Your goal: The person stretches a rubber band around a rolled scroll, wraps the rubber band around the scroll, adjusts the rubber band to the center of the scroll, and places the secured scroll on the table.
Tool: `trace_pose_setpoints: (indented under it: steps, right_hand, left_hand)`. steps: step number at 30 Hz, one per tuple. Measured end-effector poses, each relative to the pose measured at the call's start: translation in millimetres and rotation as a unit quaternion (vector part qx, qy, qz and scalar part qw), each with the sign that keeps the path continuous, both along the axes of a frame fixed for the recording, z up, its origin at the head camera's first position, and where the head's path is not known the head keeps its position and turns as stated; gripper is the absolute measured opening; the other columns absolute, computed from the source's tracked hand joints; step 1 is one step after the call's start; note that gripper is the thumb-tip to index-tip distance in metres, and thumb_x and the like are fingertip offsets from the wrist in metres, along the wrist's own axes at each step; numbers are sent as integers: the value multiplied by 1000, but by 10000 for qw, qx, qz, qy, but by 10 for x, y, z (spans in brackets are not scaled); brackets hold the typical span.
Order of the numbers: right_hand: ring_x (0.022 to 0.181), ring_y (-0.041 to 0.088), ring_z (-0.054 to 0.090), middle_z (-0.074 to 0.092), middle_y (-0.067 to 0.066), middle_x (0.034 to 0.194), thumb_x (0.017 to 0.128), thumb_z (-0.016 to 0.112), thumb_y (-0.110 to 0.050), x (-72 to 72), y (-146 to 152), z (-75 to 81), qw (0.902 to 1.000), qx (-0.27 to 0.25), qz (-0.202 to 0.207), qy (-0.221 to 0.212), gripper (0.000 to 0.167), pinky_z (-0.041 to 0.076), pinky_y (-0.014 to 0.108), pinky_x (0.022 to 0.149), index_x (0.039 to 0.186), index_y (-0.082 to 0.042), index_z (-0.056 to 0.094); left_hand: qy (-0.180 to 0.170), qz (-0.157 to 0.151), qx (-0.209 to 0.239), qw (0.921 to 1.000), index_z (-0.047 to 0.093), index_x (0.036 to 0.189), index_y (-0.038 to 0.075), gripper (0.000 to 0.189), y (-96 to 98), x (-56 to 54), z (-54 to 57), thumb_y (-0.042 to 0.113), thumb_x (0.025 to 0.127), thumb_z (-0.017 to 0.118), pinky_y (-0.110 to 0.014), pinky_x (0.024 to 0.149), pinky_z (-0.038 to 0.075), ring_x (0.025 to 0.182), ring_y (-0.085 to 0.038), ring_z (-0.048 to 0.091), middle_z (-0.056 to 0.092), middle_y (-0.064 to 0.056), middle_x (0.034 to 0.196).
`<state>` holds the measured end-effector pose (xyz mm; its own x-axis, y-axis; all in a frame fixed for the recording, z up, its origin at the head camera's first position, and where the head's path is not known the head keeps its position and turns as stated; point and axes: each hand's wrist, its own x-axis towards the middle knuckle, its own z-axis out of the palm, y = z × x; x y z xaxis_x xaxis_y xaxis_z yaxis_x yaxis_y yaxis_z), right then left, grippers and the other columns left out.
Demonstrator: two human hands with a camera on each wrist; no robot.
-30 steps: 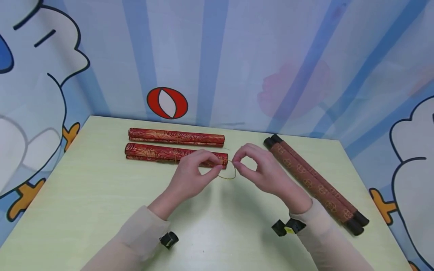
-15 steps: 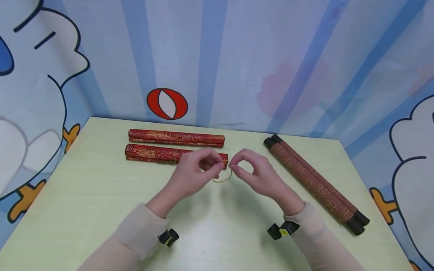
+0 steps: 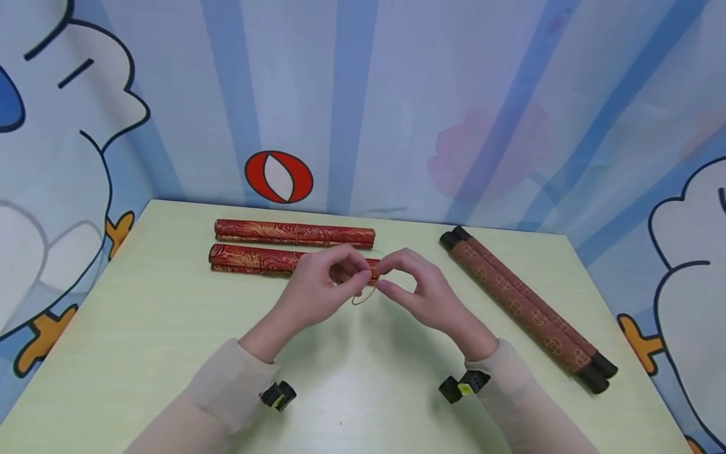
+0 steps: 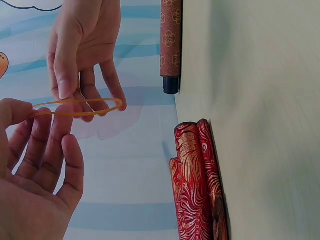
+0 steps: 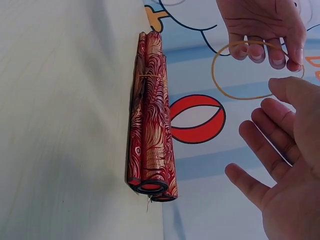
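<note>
A thin yellow-orange rubber band (image 5: 214, 75) hangs as a loose loop between the hands. My left hand (image 3: 314, 287) pinches one side of it between thumb and forefinger. The right hand (image 3: 425, 290) is close by, its thumb and forefinger tips slightly apart at the loop; the right wrist view has the band passing behind that thumb. Beyond the hands lies a rolled red and gold scroll (image 3: 249, 257), its right part overlapped by the left hand. In the right wrist view a band (image 5: 150, 76) circles a red roll.
A second red and gold scroll (image 3: 283, 231) lies parallel behind the first. Angled on the right of the pale table (image 3: 170, 353) is a pair of brown patterned rolls (image 3: 522, 309) with black ends. A printed blue backdrop (image 3: 386, 126) stands along the back edge.
My right hand has moved left towards the left hand, and its thumb and forefinger tips have parted a little. The rubber band's loop has shifted left and lower. The scrolls stay put.
</note>
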<state>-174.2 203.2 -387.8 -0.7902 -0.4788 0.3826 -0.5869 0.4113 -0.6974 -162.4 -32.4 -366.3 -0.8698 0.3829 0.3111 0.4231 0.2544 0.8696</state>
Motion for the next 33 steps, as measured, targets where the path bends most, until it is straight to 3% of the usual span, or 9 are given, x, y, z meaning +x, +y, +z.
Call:
trace_pose_setpoints:
  steps: [5, 9, 14, 17, 22, 26, 33]
  right_hand:
    - [110, 18, 70, 75, 0, 111, 98, 78, -7, -26, -30, -22, 9999, -53, -95, 108, 15, 56, 47, 104, 113, -11, 77]
    - [106, 18, 71, 76, 0, 107, 98, 78, -6, -26, -26, -4, 9996, -117, -179, 169, 12, 57, 47, 101, 109, -10, 77]
    - [106, 19, 70, 76, 1, 107, 98, 77, -4, -46, 0, 18, 9994, -162, -220, 209, 11, 57, 44, 101, 108, -9, 78]
    - [105, 19, 70, 76, 2, 106, 98, 77, -3, -62, 8, 21, 9994, -208, -177, 230, 12, 57, 44, 102, 108, -9, 78]
    - [105, 19, 70, 76, 2, 106, 98, 76, -2, -77, 11, 16, 9994, -266, -112, 182, 12, 57, 46, 102, 108, -9, 78]
    - [106, 20, 70, 76, 2, 107, 98, 76, -1, -75, 1, 5, 9995, -310, -17, -2, 13, 57, 46, 103, 109, -9, 78]
    - [106, 19, 69, 75, 2, 107, 99, 74, 0, -49, -19, -40, 9988, -289, 51, -389, 13, 56, 44, 104, 109, -7, 77]
  left_hand:
    - [-48, -48, 54, 10000, 76, 109, 12, 9, 0, -12, -25, 12, 101, 76, -30, 76, 63, 79, -13, 71, 76, 0, 90]
    - [-302, -132, 157, 9993, 75, 108, 10, 7, -21, -11, -44, 12, 101, 75, -32, 80, 63, 83, -15, 72, 76, -3, 94]
    - [-884, -664, 617, 9920, 71, 106, 1, 6, -45, -35, -100, 4, 102, 70, -38, 89, 64, 90, -22, 74, 75, -7, 97]
    - [-1233, -1123, 1101, 9798, 69, 106, -3, 6, -53, -44, -121, 2, 104, 67, -38, 89, 64, 90, -24, 76, 76, -11, 97]
    - [-1789, -1746, 1827, 9509, 64, 111, -11, 17, -76, -23, -142, 5, 107, 62, -42, 94, 64, 88, -25, 79, 76, -13, 98]
    - [-2022, -1907, 1990, 9398, 64, 118, -12, 24, -86, -7, -156, 10, 109, 59, -43, 94, 64, 90, -25, 79, 77, -11, 105]
    - [-2246, -2359, 2400, 9145, 60, 141, -11, 35, -60, 4, -168, 6, 110, 53, -45, 95, 64, 112, -28, 76, 69, -18, 138]
